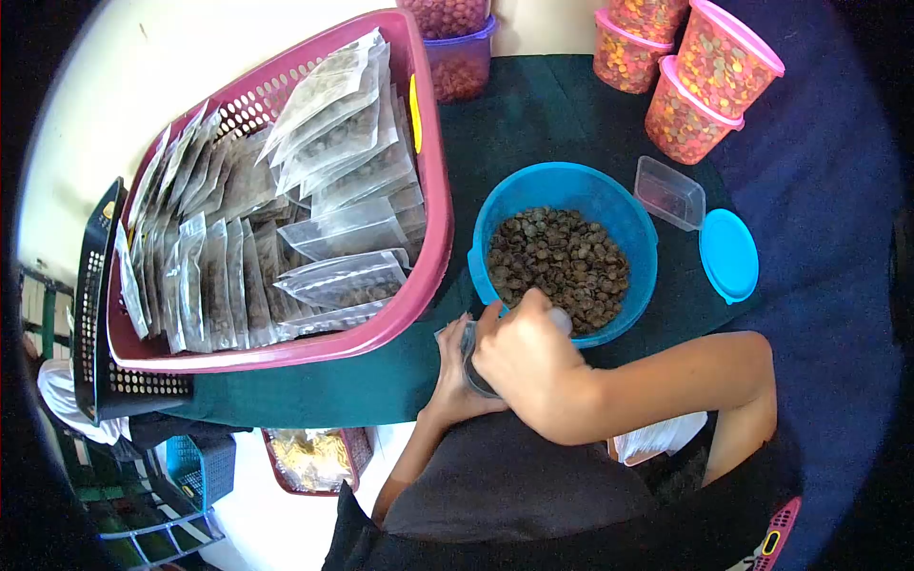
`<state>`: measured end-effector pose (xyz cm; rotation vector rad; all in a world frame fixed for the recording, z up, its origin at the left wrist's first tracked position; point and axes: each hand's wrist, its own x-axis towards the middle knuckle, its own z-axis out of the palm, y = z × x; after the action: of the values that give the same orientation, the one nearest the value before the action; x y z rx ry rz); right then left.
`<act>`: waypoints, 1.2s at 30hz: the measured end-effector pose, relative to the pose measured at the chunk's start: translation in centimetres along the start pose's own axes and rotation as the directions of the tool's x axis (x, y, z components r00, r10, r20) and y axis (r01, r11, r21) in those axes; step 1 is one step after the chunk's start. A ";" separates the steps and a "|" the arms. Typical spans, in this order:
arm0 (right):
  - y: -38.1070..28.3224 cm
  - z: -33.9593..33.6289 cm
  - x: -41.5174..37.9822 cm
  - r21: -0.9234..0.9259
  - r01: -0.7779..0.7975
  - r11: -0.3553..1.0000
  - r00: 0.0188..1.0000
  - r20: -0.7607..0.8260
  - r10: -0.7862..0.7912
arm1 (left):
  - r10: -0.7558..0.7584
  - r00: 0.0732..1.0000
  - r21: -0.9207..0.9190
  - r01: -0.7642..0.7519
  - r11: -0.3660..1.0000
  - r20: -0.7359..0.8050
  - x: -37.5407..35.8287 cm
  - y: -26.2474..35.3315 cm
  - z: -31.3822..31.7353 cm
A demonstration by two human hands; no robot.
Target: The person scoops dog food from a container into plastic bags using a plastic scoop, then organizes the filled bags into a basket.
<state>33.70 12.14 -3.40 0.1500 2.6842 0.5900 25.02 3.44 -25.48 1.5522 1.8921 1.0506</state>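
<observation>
A blue bowl (pixel 643 243) holds many small, dark brown pieces (pixel 557 262). My right hand (pixel 533 366) is closed at the bowl's near left edge, with a whitish rounded thing partly showing beside its fingers; most of that thing is hidden. Just left of it, my left hand (pixel 452 381) is wrapped round a clear plastic bag (pixel 473 366), partly covered by my right hand. To the left stands a large pink basket (pixel 433 209) packed with clear bags (pixel 347 228) of dark pieces.
Tubs with pink lids (pixel 685 109) stand at the back right. A clear box (pixel 671 193) and a blue lid (pixel 729 255) lie right of the bowl. A purple tub (pixel 460 62) is at the back, a black basket (pixel 90 333) at the far left.
</observation>
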 end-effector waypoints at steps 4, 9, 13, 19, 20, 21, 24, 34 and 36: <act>4.3 -0.1 -1.2 0.301 -0.177 0.937 0.972 -0.099 0.215 | 0.128 0.983 -0.111 -0.143 0.984 -0.131 -0.2 3.1 -2.0; 11.2 5.0 0.1 0.215 -0.424 0.880 0.894 -0.055 0.444 | 0.161 0.974 -0.111 -0.179 0.978 -0.157 -0.1 3.5 -2.2; 10.7 12.4 3.2 0.064 -0.426 0.903 0.868 -0.254 0.427 | 0.236 0.964 -0.119 -0.251 0.961 -0.125 0.6 3.6 -2.5; 9.1 14.8 3.3 0.210 -0.264 0.942 0.791 -0.512 0.335 | 0.154 0.988 -0.210 -0.155 0.965 -0.022 0.7 2.7 -1.6; 8.9 14.8 3.1 0.214 -0.211 0.954 0.785 -0.544 0.296 | 0.113 0.994 -0.260 -0.107 0.960 0.010 0.8 2.7 -1.5; 8.9 14.8 3.0 0.217 -0.160 0.963 0.776 -0.575 0.259 | 0.118 0.993 -0.258 -0.110 0.960 0.016 0.9 2.8 -1.6; 10.6 14.9 3.4 0.268 -0.148 0.952 0.793 -0.543 0.276 | 0.145 0.989 -0.199 -0.134 0.971 0.041 1.3 2.9 -1.7; 10.2 15.2 4.4 0.383 0.014 0.924 0.822 -0.531 0.207 | 0.130 0.991 -0.264 -0.119 0.957 0.024 1.1 2.7 -1.8; 10.3 15.2 4.2 0.412 0.042 0.910 0.838 -0.511 0.193 | 0.142 0.990 -0.283 -0.135 0.950 0.003 1.1 2.6 -1.6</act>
<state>35.99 28.02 -13.20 0.2349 3.3494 0.0705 25.08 4.26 -22.32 1.5378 1.5543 1.2948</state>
